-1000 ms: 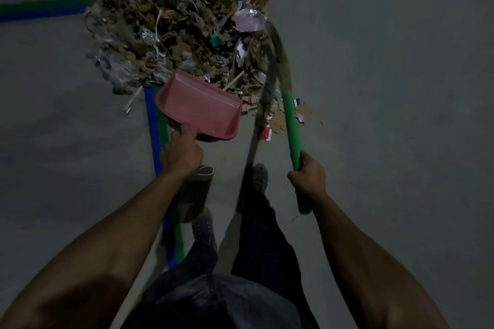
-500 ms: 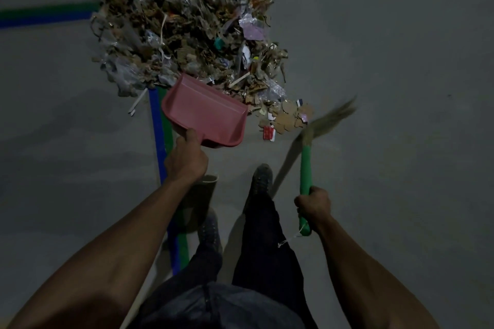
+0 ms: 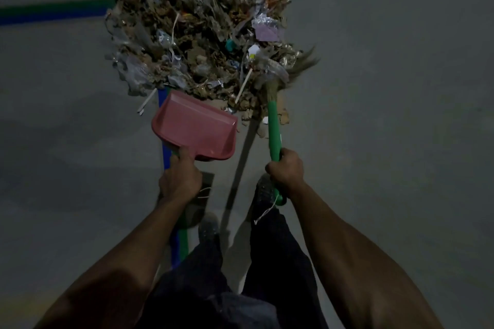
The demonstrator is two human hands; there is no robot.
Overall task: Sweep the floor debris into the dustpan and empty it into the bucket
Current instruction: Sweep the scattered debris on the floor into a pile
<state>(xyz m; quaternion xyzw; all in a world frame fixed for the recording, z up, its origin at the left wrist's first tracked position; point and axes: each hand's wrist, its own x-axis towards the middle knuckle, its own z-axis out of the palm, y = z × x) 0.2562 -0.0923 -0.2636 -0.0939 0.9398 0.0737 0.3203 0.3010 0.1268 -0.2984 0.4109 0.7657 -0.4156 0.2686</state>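
A wide debris pile (image 3: 197, 43) of cardboard scraps, clear plastic, paper bits and thin white sticks lies on the grey floor (image 3: 387, 141) at the far side of the scene. A blue and green tape line (image 3: 53, 12) runs in from the far left to the pile, and a second one (image 3: 167, 152) runs from the pile toward the person, passing under the dustpan and between the arm and legs. A few cardboard scraps (image 3: 283, 116) lie loose at the pile's near right edge, just beside the broom handle.

The pink dustpan (image 3: 195, 125) sits at the pile's near edge, mouth toward the debris; its tray shows no debris. The left hand (image 3: 179, 181) grips its handle from the near side, fingers curled round it, one digit pressed along the pan's back wall.

The right hand (image 3: 286, 168) is clenched round the green broom (image 3: 274, 128) handle near its lower end; a thin white string hangs from the handle's tip. The bristles (image 3: 299, 67) are blurred and splay against the pile's right side.

Both forearms reach forward from the near corners. Dark trousers (image 3: 272, 254) and two dark shoes (image 3: 263, 195) show between them, the right foot farther forward.

No writing can be read in this dim light.
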